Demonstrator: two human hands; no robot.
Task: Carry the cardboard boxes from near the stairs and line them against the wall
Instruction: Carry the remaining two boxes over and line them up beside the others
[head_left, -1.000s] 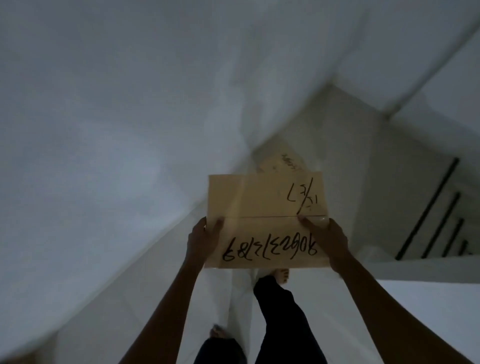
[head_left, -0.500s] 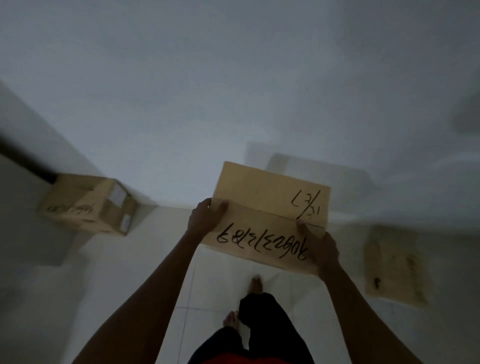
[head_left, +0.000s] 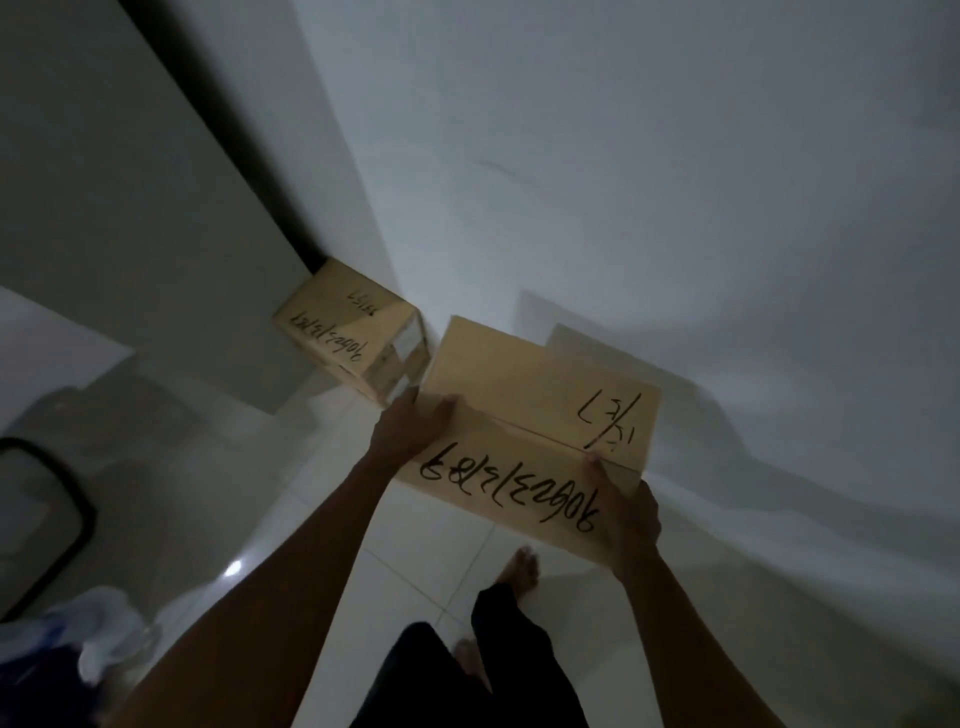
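Note:
I hold a tan cardboard box (head_left: 524, 410) with black handwritten numbers on its top, up in front of me above the floor. My left hand (head_left: 410, 426) grips its left edge and my right hand (head_left: 626, 519) grips its near right corner. A second cardboard box (head_left: 348, 332) with the same kind of writing sits on the floor in the corner, against the white wall (head_left: 623, 182), just left of the carried box.
White tiled floor (head_left: 395, 525) lies under my bare feet (head_left: 517, 569). A dark door edge (head_left: 218, 135) runs down to the corner. At the left stand a black-framed object (head_left: 47, 519) and a pale crumpled bag (head_left: 104, 629).
The view has turned left from the stairs to the wall corner. The floor box now lies close to the left of the carried box. Both hands keep the same hold.

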